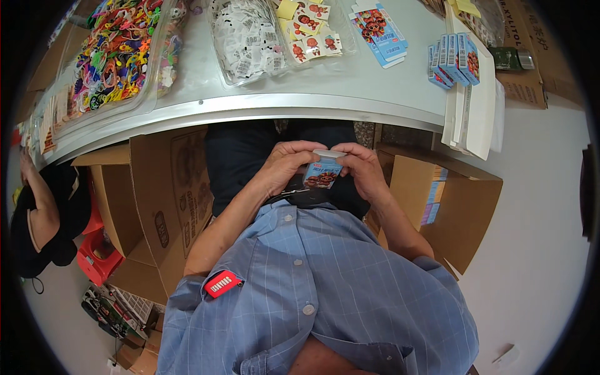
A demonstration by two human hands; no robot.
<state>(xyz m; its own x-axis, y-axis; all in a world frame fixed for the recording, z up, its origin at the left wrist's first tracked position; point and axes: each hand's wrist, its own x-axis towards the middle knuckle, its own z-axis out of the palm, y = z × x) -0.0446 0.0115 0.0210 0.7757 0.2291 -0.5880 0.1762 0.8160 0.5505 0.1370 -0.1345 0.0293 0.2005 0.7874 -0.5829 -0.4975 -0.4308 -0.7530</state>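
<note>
Over my lap, just off the table's edge, a small light-blue printed carton [321, 174] is held between both hands. My left hand [289, 164] pinches it at its upper left, thumb and fingers by the top flap. At the upper right corner my right hand [360, 165] grips it the same way. The white end flap [329, 154] shows between my thumbs; whether it is fully tucked in, I cannot tell. On the table, flat unfolded blue cartons [382, 36] lie in a small stack. Filled-out blue boxes [454, 59] stand in a row at the right.
Clear trays hold colourful small plastic toys [115, 56], white printed packets [247, 42] and picture stickers [307, 31]. Open cardboard boxes stand left [167, 206] and right [465, 200] of my legs; the right one contains blue boxes. Another person's arm [42, 194] is at far left, by a red stool [99, 257].
</note>
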